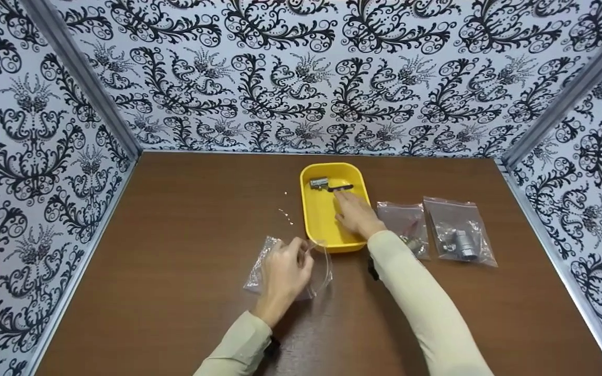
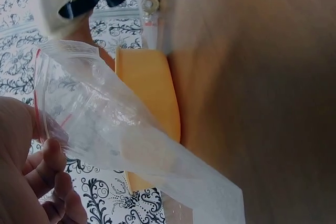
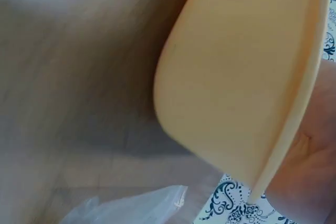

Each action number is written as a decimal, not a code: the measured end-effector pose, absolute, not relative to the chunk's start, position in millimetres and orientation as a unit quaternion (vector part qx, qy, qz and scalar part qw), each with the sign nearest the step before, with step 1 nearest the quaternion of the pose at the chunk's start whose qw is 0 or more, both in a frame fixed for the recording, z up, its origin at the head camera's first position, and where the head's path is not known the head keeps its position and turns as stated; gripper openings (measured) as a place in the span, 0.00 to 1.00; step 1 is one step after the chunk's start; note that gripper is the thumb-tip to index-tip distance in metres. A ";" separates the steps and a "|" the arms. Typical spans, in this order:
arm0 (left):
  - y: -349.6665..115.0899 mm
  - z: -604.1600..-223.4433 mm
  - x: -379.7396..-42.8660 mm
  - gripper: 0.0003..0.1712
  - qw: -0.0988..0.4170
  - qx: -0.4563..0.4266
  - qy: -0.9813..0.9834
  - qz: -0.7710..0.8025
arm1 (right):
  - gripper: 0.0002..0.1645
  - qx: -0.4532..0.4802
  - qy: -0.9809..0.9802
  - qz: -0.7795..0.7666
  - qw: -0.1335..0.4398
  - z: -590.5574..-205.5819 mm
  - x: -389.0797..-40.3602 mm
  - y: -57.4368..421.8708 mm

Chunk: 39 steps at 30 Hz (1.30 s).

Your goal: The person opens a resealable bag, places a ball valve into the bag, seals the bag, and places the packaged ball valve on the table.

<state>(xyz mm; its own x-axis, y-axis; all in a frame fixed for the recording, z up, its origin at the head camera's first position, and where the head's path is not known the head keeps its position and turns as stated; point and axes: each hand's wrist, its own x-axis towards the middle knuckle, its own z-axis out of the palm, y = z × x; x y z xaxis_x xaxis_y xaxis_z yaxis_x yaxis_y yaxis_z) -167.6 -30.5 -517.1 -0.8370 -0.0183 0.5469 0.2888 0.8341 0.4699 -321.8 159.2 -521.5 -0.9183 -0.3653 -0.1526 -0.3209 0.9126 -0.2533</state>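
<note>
My left hand (image 1: pixel 286 267) pinches the edge of a clear zip bag (image 2: pixel 113 108) near its mouth. The bag hangs down in front of the tray in the left wrist view, and I see nothing inside it. My right hand (image 1: pixel 357 213) reaches over the near right side of a yellow tray (image 1: pixel 319 224), fingers extended down into it. Right at those fingertips lies a dark, flat lever-like piece (image 1: pixel 340 188), next to a small silver metal fitting (image 1: pixel 319 183). In the right wrist view the tray wall hides the fingers.
To the tray's right lie two more zip bags: one (image 1: pixel 400 213) with small brass-coloured and red pieces, another (image 1: pixel 455 211) with a grey metal fitting (image 1: pixel 464 246). Small white flecks (image 1: pixel 286 215) dot the brown table left of the tray. Patterned walls (image 1: pixel 301 94) enclose the table.
</note>
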 end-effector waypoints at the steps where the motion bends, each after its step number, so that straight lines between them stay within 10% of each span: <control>1: -30.3 -517.4 -167.2 0.05 0.277 -0.079 -0.916 -0.279 | 0.41 -0.172 0.974 -0.111 0.101 -522.5 -323.3 158.1; 22: -37.8 -517.4 -164.3 0.05 0.253 -0.081 -0.923 -0.278 | 0.43 -0.167 0.976 -0.088 0.106 -535.9 -342.0 143.7; 39: -35.0 -515.1 -165.3 0.04 0.268 -0.094 -0.912 -0.297 | 0.21 -0.224 0.968 -0.097 0.059 -520.4 -299.3 149.2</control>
<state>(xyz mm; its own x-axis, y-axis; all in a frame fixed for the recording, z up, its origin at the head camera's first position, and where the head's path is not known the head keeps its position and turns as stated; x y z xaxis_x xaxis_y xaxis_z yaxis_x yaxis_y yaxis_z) -165.3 -35.0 -515.1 -0.8382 0.0124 0.5452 0.3308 0.8063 0.4903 -299.3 149.2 -520.4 -0.8925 -0.4453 -0.0710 -0.4222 0.8806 -0.2152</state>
